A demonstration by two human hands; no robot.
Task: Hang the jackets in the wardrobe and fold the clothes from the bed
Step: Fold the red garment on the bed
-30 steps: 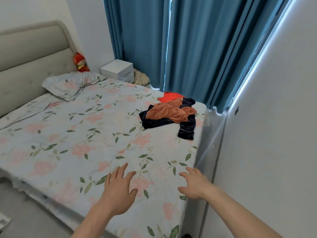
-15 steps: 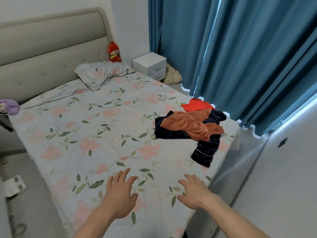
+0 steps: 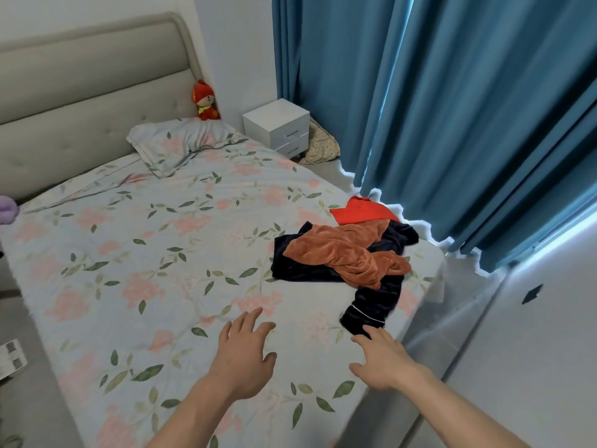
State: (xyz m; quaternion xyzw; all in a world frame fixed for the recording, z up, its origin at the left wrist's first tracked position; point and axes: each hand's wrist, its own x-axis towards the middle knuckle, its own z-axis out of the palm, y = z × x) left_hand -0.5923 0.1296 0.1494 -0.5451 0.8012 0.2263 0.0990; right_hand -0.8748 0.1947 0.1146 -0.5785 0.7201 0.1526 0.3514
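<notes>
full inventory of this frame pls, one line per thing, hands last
bed: 1, floral pale blue cover, fills the left and centre
pillow: 1, same floral print, at the headboard
headboard: 1, beige padded, far left
plush toy: 1, red, in the corner behind the pillow
nightstand: 1, white, beside the bed
curtains: teal, right of the bed
navy garment: 1, on the bed's right edge
rust-orange garment: 1, on top of the navy one
red garment: 1, behind the pile
left hand: open, over the cover
right hand: open, fingertips near the navy garment

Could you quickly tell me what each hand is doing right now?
Left hand: open, holding nothing.
Right hand: open, fingertips at the navy garment's cuff, not gripping.
</notes>
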